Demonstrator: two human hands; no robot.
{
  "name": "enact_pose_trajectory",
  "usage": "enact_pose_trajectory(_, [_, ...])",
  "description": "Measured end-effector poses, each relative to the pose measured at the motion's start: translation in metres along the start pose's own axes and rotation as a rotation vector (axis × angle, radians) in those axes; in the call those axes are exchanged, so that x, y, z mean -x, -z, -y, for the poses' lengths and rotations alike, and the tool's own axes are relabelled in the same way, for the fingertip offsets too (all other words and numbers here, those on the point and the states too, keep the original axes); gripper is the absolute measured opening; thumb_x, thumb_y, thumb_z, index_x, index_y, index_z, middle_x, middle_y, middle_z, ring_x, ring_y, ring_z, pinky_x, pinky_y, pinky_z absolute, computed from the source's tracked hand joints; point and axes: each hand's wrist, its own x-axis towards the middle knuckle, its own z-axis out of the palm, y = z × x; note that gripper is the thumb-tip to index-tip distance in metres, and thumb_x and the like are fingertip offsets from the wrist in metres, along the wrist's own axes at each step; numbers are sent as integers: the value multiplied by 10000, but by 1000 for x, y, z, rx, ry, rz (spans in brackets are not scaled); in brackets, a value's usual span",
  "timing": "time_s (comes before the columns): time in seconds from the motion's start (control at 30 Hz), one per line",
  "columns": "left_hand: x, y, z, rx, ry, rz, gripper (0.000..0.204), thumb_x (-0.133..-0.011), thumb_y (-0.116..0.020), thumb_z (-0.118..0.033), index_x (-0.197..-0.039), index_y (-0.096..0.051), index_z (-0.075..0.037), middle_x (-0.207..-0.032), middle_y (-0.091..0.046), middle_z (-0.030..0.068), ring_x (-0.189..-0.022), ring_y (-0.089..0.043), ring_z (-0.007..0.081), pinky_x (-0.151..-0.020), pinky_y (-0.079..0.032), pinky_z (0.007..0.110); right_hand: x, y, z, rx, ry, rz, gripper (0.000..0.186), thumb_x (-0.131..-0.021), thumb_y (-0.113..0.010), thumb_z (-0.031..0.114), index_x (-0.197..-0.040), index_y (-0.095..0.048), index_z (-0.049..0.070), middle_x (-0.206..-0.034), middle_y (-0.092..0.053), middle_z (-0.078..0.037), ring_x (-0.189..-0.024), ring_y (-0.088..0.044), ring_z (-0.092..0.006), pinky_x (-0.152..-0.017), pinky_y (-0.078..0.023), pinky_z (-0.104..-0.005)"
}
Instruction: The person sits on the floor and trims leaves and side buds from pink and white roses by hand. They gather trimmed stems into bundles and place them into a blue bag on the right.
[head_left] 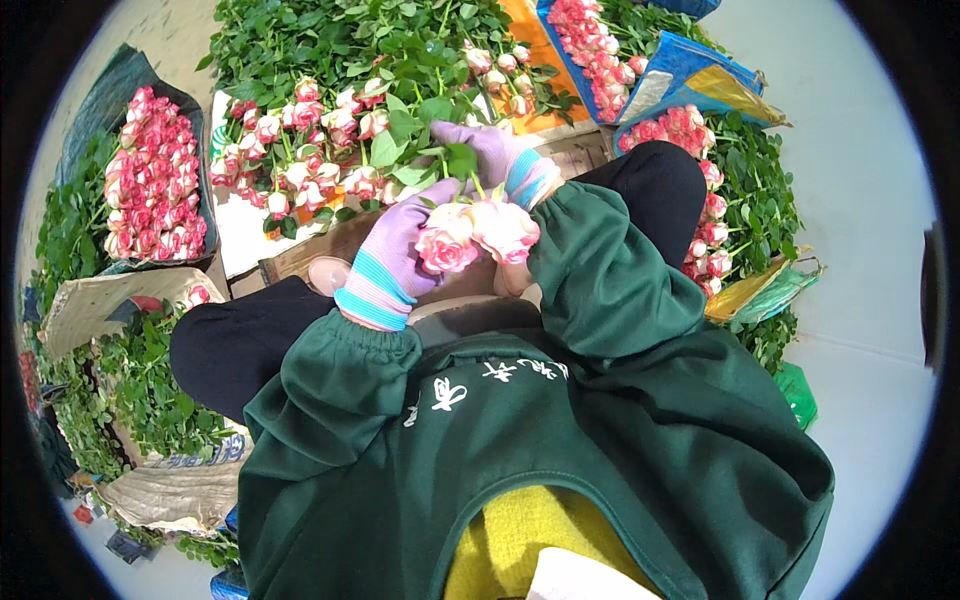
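Observation:
Two pink-and-white roses, one (447, 238) on the left and one (507, 231) on the right, are side by side in front of me, blooms toward my body. My left hand (398, 243), in a lilac glove with a blue-striped cuff, is closed around the stem just behind the left bloom. My right hand (488, 155), gloved alike, is curled round the leafy stems farther up; leaves partly hide its fingers. Beyond both hands lies a pile of cut roses (300, 140), their pale pink heads toward me and green leaves behind.
A dark wrap of packed roses (155, 185) stands at the left. Blue bags (690, 85) and more roses (712, 205) are at the right. Leafy stems (150, 385) in a beige sack (175, 495) sit at lower left. My knees flank a wooden surface (330, 245).

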Motion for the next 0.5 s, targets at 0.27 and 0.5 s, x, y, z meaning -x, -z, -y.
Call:
enact_pose_trajectory(0.27, [21,-10,-20,-1070,-220,1,519,-790,-647,-154,-1251,-462,-4,-1210,-552,119,-1042,-577,212,-901,-471,305,13,-8,50,-257,-215,-251,252,-864,-606,304,-917,-633,59,-622,-592,-43,-426,-525,-101,-376,-425,-218])
enact_pose_trajectory(0.5, [18,4,-14,-1419,-429,-26,487,-765,-632,-147,-1217,-497,-30,-1127,-602,96,-969,-603,213,-827,-486,287,4,-10,40,-372,-417,-221,254,-865,-610,304,-918,-644,57,-520,-521,-33,-377,-451,-106,-356,-355,-235])
